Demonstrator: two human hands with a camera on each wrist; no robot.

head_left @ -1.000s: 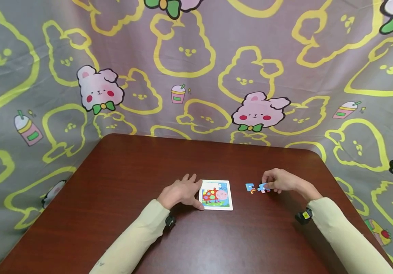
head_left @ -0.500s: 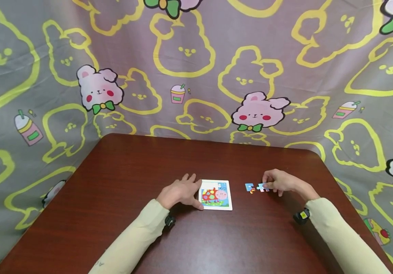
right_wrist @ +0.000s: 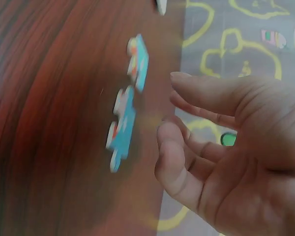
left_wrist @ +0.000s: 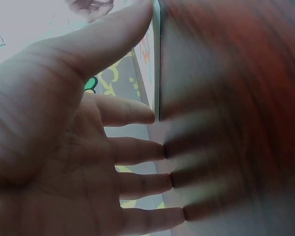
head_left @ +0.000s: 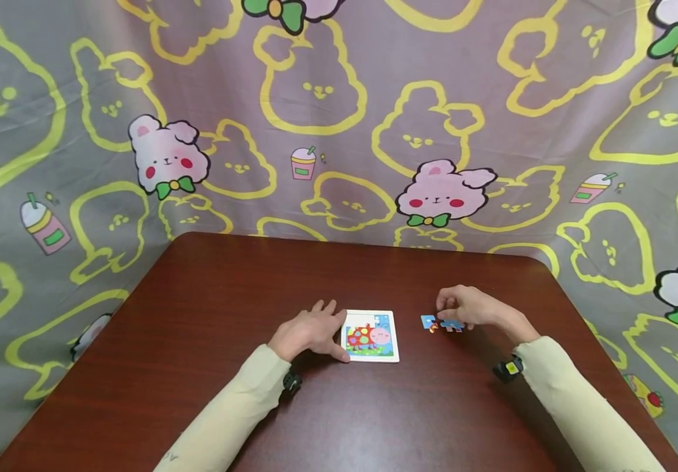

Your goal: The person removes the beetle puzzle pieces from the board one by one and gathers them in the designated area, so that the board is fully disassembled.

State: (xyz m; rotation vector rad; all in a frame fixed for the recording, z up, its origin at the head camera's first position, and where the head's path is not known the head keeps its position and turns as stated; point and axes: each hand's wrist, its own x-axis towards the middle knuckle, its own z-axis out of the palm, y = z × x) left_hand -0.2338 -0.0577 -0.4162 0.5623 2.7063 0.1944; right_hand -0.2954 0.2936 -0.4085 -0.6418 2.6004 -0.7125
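A white-framed puzzle board with a red ladybug picture lies flat; its upper left part is blank white. My left hand rests at its left side, fingers spread, the thumb at the near corner and the index finger at the far one. In the left wrist view the thumb and index finger of this hand meet the board's edge. Two blue puzzle pieces lie on the table right of the board. Over them hovers my right hand, thumb and fingers apart, holding nothing.
The dark red-brown table reaches back to a grey curtain printed with yellow outlines and pink rabbit faces. Each wrist wears a small black device.
My right hand has shifted a little left from the right end of the right piece and now hangs above it. The left hand has stayed at the board.
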